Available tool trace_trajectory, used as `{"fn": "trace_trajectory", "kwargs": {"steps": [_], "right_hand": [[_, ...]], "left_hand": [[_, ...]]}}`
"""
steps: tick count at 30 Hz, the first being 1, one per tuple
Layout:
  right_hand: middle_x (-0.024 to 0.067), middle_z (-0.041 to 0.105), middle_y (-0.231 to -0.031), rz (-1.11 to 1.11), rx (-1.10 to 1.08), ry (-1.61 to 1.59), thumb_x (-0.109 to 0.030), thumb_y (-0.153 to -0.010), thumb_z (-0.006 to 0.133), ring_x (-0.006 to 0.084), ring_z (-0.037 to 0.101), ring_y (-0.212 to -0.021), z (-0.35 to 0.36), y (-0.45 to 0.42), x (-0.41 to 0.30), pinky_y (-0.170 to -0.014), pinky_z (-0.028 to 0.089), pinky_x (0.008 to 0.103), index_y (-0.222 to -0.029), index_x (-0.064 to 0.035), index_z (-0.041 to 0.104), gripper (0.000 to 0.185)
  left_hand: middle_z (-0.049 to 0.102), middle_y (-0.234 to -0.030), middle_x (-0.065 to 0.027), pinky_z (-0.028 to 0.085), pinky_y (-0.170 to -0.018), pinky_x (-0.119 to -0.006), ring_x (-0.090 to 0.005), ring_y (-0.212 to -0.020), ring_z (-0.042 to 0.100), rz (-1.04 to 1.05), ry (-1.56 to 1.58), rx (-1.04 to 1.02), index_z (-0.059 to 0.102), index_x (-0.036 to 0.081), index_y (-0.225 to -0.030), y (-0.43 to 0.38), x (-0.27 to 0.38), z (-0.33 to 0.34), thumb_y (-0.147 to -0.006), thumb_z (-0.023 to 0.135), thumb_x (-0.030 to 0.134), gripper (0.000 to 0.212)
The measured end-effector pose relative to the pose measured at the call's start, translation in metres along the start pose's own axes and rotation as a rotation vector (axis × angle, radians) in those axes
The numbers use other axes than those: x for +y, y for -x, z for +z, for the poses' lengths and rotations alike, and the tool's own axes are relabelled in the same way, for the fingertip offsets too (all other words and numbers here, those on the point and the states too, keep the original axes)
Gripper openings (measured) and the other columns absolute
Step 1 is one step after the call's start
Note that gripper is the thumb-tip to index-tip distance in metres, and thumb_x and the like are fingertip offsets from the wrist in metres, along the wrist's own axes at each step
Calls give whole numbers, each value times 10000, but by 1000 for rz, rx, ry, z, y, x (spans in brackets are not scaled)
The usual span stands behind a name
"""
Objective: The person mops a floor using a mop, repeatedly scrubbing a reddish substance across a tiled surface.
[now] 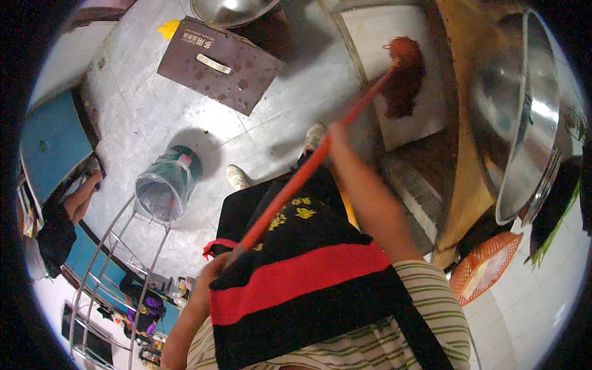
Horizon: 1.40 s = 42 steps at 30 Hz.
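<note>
A mop with a red handle runs slantwise across my body, from the lower left to the upper right. My left hand grips its near end beside my black and red apron. Farther up the shaft, my right hand is closed around it, a little blurred. The dark red mop head rests against a pale surface under the wooden counter; its strands hang to one side. My shoes stand on the grey tiled floor.
A flattened brown cardboard sheet bearing writing lies on the floor ahead. A lined green bin stands left, near a metal rack. Large metal bowls and an orange basket are at right. Other people are at left.
</note>
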State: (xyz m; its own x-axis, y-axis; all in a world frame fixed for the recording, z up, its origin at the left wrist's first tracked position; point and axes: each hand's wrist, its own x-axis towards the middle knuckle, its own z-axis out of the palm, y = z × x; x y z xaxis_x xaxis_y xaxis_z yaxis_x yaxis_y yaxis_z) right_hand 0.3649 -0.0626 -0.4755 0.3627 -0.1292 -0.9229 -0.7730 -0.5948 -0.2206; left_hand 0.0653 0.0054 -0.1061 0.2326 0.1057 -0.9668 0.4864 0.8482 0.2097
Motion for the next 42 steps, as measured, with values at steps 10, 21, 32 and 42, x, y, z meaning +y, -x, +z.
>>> {"fn": "trace_trajectory", "kwargs": {"steps": [10,21,32,42], "right_hand": [[81,398,-544,-100,-74,-102,-137,-675,471,217,416,-412,-35,-2,-49,-387,386,355,-696,-43,378,133],[19,329,-524,20,-279,-344,-104,-680,447,149,360,-405,35,4,-64,-358,346,276,-612,-104,316,147],[27,375,-493,-368,-228,-65,-123,-703,493,155,377,-398,11,-75,-237,-399,378,283,-682,-84,384,118],[43,364,-544,-172,-178,-36,-156,-722,472,168,373,-397,94,15,-66,-373,350,325,-733,-83,372,125]], "left_hand": [[551,-881,-101,410,-705,-267,-158,-788,533,220,-469,-17,447,67,-1075,-52,-52,16,-774,537,262,370],[570,-804,-38,406,-664,-224,-86,-729,508,142,-180,229,501,5,-1023,-56,-22,-15,-723,604,177,360],[553,-726,-167,426,-549,-374,-328,-665,543,458,-450,193,507,63,-949,-174,63,61,-739,553,268,297],[547,-797,-44,406,-640,-237,-118,-705,508,206,-212,231,478,29,-1042,-63,-66,-30,-787,515,167,292]]}}
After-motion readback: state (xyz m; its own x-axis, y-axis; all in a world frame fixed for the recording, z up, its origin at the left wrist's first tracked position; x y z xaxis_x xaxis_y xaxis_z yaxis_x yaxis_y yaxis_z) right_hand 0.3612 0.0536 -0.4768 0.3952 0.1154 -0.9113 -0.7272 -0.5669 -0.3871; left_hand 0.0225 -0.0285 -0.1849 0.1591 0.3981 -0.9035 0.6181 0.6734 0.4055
